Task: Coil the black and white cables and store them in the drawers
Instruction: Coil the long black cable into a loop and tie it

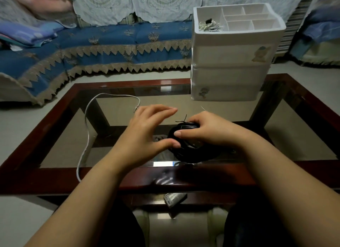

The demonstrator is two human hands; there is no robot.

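Fingers of my right hand curl over the top of the coiled black rubbery cable, the thumb pressed on its near-left side, so that hand grips the bundle above the table's middle. On my left hand the fingers lie straight and loosely spread, holding nothing, the thumb tip just touching the coil's left edge. From the top of the coil, at 12 o'clock, a thin black twist tie sticks up with its ends splayed. Across the smoky glass top of the dark red wooden coffee table the long white round cable lies uncoiled at 9 o'clock from my hands, arching at the far end and running to the near edge; its plug end sits just beyond my left fingertips. At 1 o'clock stands the white plastic drawer unit, three closed drawer fronts stacked under an open divided tray. One left compartment of that tray holds a tangle of thin pale wires with something small and black in it. Under the table's near rail I see a small white box, its label too blurred to read. Beyond the table runs a sofa in a blue embroidered cover with a zigzag tan lace fringe, white lace draped over its back.
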